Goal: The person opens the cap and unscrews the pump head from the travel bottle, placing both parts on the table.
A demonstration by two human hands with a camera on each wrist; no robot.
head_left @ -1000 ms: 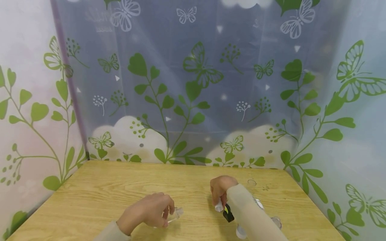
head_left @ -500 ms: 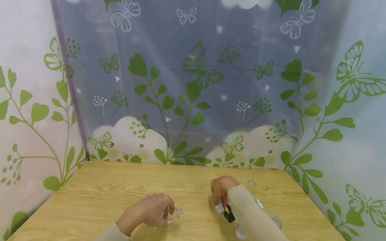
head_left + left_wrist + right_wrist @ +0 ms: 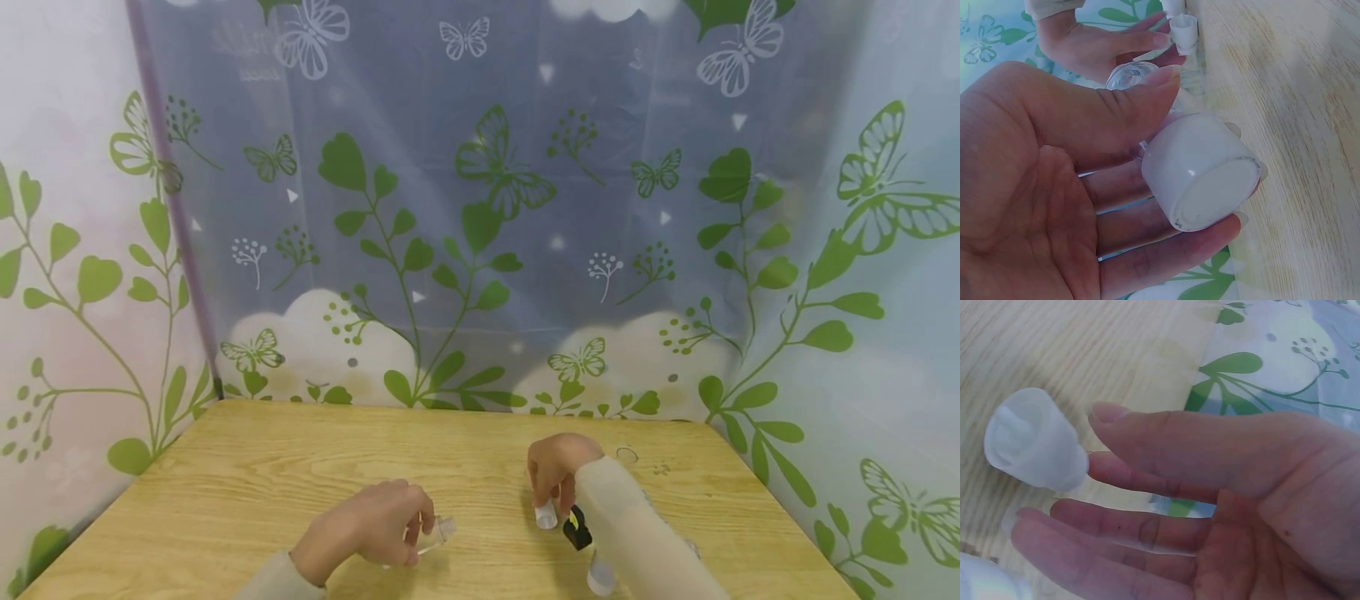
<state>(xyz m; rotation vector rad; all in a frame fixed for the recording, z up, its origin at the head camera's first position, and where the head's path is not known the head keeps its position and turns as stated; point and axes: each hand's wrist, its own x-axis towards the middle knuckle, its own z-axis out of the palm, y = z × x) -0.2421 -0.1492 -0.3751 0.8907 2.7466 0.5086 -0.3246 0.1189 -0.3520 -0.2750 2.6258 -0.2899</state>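
My left hand point(image 3: 375, 521) holds a small clear bottle point(image 3: 437, 535) on its side, its neck pointing right. In the left wrist view the bottle's thick whitish base point(image 3: 1200, 172) lies between thumb and fingers. Over the table at the right is my right hand point(image 3: 558, 468), its fingers spread and fairly straight. Just off its thumb tip, in the right wrist view, a small hollow white cap point(image 3: 1035, 437) lies tipped on the wood, open end away from the hand. One finger comes right up to the cap; whether it touches, I cannot tell.
Beside my right wrist is a black thing with a yellow mark point(image 3: 577, 528). A white container point(image 3: 601, 575) stands nearer, partly behind the sleeve. A thin ring point(image 3: 626, 455) lies farther back on the wooden table point(image 3: 300, 450). Patterned sheets point(image 3: 480, 250) wall the table in.
My right hand has loosened from the white cap and shifted slightly right, leaving the cap on the table. The black thing moved right with it. My left hand has stayed still.
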